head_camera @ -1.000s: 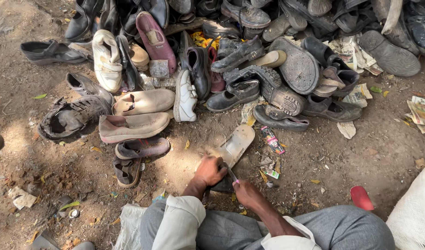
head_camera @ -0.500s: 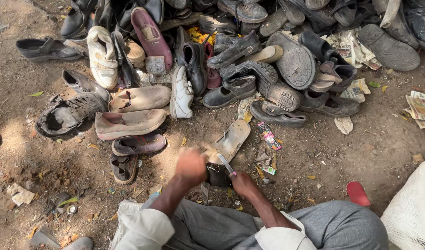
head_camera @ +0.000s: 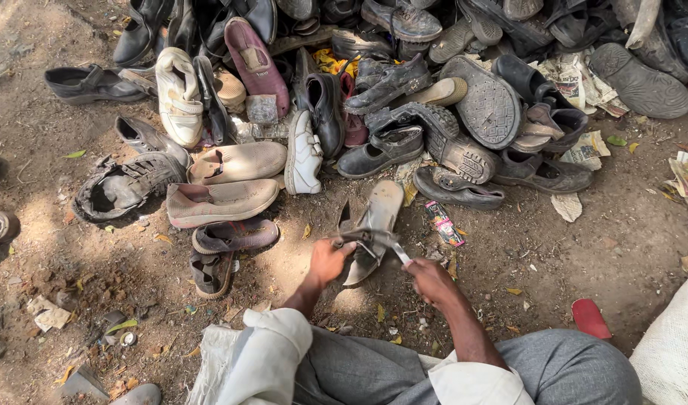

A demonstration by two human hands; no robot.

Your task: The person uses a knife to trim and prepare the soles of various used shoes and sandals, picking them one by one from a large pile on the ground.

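left hand (head_camera: pixel 327 260) fingers closed on sandal (head_camera: pixel 372 227) strap | right hand (head_camera: pixel 428 279) fingers gripping blade (head_camera: pixel 399 253); shoe heap (head_camera: pixel 404 97) at 12 o'clock

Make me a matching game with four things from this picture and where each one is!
Things:
1. white shoe
2. sandal with straps
3. maroon shoe
4. red scrap

Places:
A. far back in the shoe pile, sole up
B. on the dirt to the right of the person's knee
C. between the left hand and the right hand
D. front edge of the pile, beside a black shoe

Pairs: 1-D, 2-C, 3-A, 4-B
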